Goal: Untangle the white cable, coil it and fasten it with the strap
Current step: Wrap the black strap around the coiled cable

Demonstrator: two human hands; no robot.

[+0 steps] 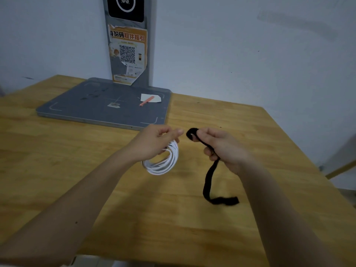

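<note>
The white cable (163, 162) is wound into a round coil of several loops. My left hand (154, 143) grips its upper part and holds it above the wooden table (96, 189). My right hand (221, 149) is just to the right and pinches the black strap (209, 178) near its upper end. That end curls over my fingertips. The rest of the strap hangs down and its lower end lies on the table. A small gap separates the two hands.
A grey flat base plate (86, 105) with an upright post (128, 45) stands at the back of the table. On it lie a white paper scrap (151, 97) and an orange pen-like tool (146, 101). The table's right edge (308, 157) runs diagonally.
</note>
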